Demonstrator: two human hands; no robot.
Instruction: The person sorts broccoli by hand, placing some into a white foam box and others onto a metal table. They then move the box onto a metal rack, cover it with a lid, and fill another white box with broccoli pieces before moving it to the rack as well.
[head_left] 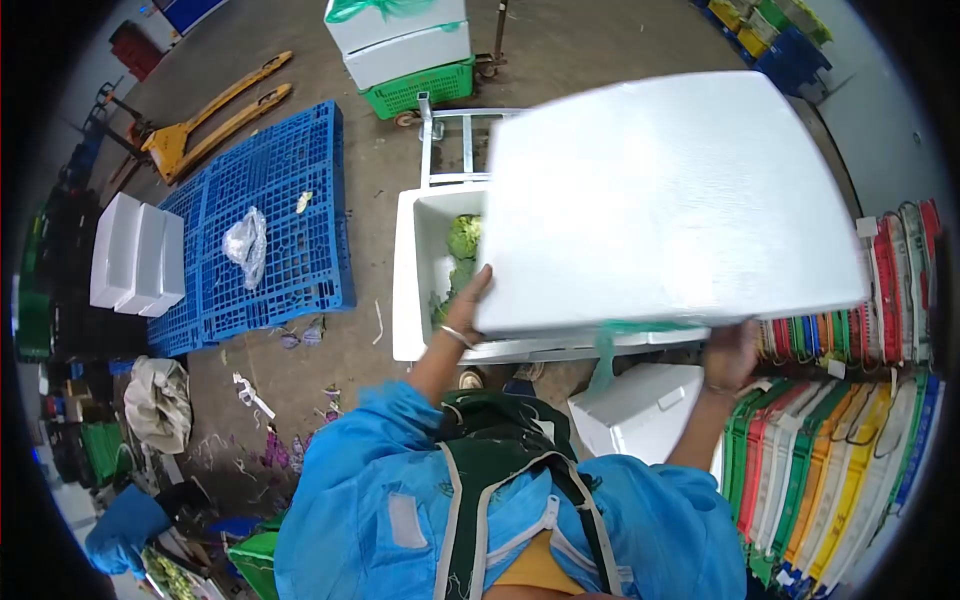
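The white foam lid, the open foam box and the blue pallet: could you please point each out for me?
white foam lid (670,190), head view, middle of its flat top.
open foam box (407,280), head view, its left wall.
blue pallet (300,180), head view, bare grid surface.

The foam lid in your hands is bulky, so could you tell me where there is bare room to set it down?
Free: the blue pallet around its plastic bag, and the concrete floor between pallet and open foam box. Crowded: the stacked crates at right.

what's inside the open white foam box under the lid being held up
Green leafy vegetables lie in the foam box, seen at its left end. The white lid, held by both hands, covers the rest, so its contents there cannot be seen.
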